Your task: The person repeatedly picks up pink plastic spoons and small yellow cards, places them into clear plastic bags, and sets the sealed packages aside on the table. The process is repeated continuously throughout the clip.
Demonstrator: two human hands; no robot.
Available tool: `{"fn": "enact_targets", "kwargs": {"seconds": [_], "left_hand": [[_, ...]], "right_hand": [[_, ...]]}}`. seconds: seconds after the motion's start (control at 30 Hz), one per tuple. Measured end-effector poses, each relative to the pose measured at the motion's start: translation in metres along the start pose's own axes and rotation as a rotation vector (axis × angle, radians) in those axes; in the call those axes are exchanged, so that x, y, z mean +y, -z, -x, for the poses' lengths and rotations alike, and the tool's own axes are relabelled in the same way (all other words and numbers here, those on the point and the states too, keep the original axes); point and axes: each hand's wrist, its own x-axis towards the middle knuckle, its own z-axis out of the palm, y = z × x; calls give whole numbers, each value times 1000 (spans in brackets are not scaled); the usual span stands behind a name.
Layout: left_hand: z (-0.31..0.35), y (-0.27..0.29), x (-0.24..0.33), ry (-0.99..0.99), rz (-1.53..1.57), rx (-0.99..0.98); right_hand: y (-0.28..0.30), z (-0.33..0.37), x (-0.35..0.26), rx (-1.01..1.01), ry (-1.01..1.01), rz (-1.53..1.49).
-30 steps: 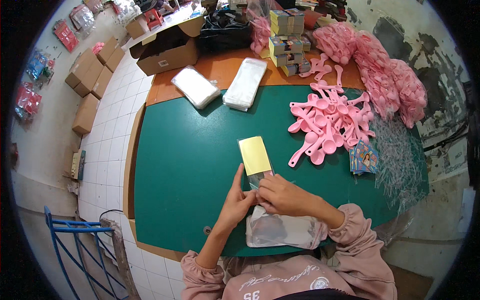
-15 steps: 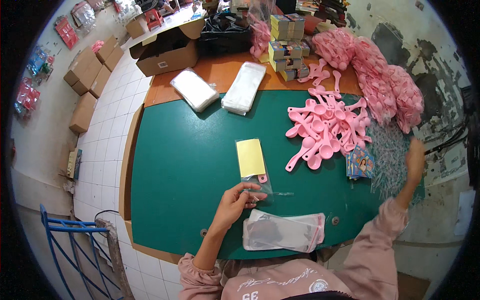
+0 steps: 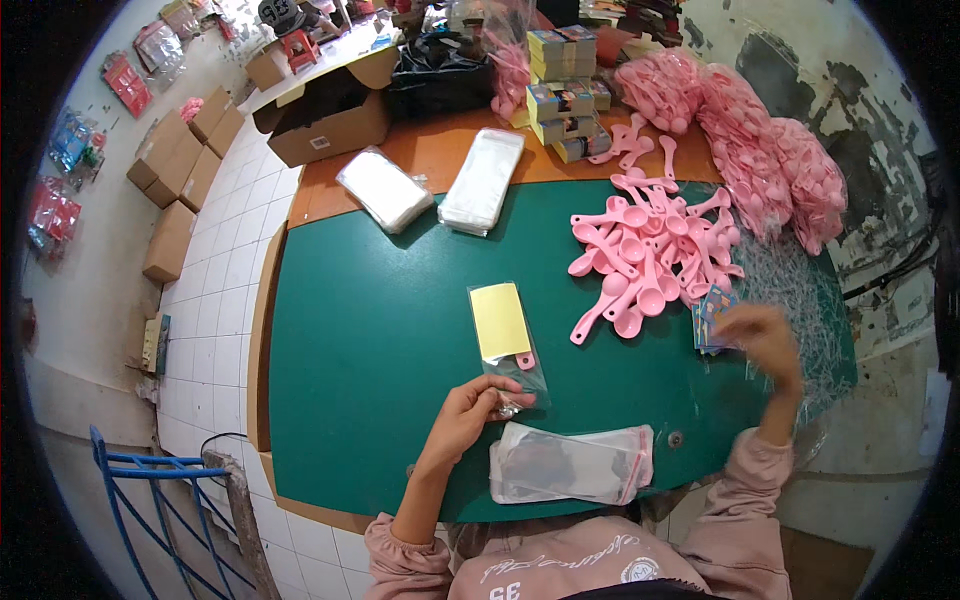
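My left hand (image 3: pixel 470 412) pinches the near end of a clear plastic bag (image 3: pixel 527 382). Inside the bag lies a yellow card (image 3: pixel 500 320), with the end of a pink spoon handle (image 3: pixel 525 360) showing below it. Over at the right, my right hand (image 3: pixel 762 340) is beside and partly over a small stack of blue printed cards (image 3: pixel 708 325); its fingers are smeared by motion. Beyond those cards spreads a heap of pink measuring spoons (image 3: pixel 655 250). Flat clear bags (image 3: pixel 570 465) lie in a pile close to my body.
On the table's (image 3: pixel 380 350) far side lie two stacks of clear bags (image 3: pixel 385 190), bundled cards (image 3: pixel 562 100) and bagged pink spoons (image 3: pixel 745 160). Thin clear plastic strips (image 3: pixel 800 320) cover the right edge. An open cardboard box (image 3: pixel 330 120) stands at the back left.
My right hand has come inward from the strips at the right edge to the blue cards. The left hand keeps hold of the bag's near end; the clear strip beside it no longer shows.
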Motion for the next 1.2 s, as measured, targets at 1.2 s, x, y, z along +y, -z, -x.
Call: {"fn": "enact_targets", "kwargs": {"seconds": [1.2], "left_hand": [[-7, -15, -2, -169, -293, 465]], "right_hand": [[-193, -49, -11, -180, -166, -552]]}}
